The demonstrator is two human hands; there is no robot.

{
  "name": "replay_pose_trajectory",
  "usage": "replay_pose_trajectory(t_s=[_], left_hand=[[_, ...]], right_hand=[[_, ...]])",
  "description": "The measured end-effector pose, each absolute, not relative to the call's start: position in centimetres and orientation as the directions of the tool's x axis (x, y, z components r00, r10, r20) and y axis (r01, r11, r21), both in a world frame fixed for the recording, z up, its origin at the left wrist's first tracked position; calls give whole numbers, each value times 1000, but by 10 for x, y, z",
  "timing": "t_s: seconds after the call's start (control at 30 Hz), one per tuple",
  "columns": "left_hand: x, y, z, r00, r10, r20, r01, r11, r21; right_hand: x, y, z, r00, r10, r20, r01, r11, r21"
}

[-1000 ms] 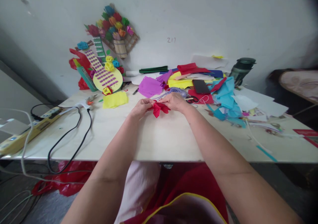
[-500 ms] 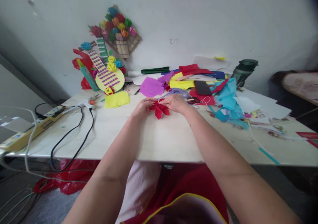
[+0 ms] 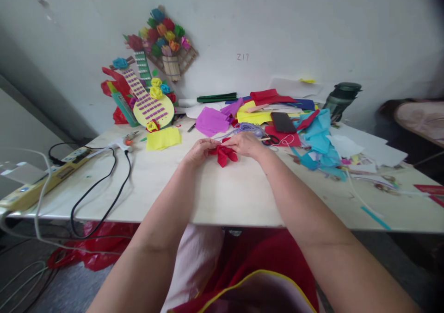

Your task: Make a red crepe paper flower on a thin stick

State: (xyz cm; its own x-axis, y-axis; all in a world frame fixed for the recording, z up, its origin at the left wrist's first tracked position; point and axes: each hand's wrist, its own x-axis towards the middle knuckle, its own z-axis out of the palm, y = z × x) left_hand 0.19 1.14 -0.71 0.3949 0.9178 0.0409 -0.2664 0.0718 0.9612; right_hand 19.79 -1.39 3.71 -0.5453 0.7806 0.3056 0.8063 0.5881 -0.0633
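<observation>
A red crepe paper flower (image 3: pixel 224 155) with pointed petals lies low over the table between my two hands. My left hand (image 3: pixel 201 152) pinches it at its left edge. From the right, my right hand (image 3: pixel 244 145) grips its upper part, the fingers pressed together. Both sets of fingertips meet near its far side, and part of the paper there is hidden under them. Just behind my right hand sit a coil of lilac cord (image 3: pixel 248 128) and black scissors (image 3: pixel 271 140).
Yellow paper (image 3: pixel 163 139), purple paper (image 3: pixel 211 121), a dark phone (image 3: pixel 282 122) and blue paper (image 3: pixel 317 139) lie around the hands. A paper guitar (image 3: pixel 153 111) leans at the back left. Left are a glue gun (image 3: pixel 121 144) and a power strip (image 3: pixel 45 181); a bottle (image 3: pixel 342 101) stands back right.
Both hands keep their hold on the red flower in nearly the same place. Its petals and the fingers have shifted only very slightly.
</observation>
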Motion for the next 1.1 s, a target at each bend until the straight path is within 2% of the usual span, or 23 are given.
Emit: replay_pose_trajectory(t_s=[0.17, 0.4, 0.73, 0.97, 1.1], left_hand=[[4, 9, -7, 410, 906, 100, -238, 0, 971], [4, 10, -6, 396, 913, 93, -212, -8, 977], [1, 14, -8, 329, 940, 92, -210, -23, 978], [-3, 17, -9, 260, 957, 129, -233, -67, 970], [-2, 19, -10, 262, 955, 141, -234, -79, 969]], right_hand=[[198, -16, 39, -547, 776, 315, 812, 583, -27], [196, -20, 41, -512, 794, 328, 853, 515, 86], [207, -17, 41, -459, 824, 332, 887, 449, 110], [231, -7, 38, -336, 877, 344, 939, 342, 45], [235, -2, 35, -233, 900, 368, 947, 296, -124]])
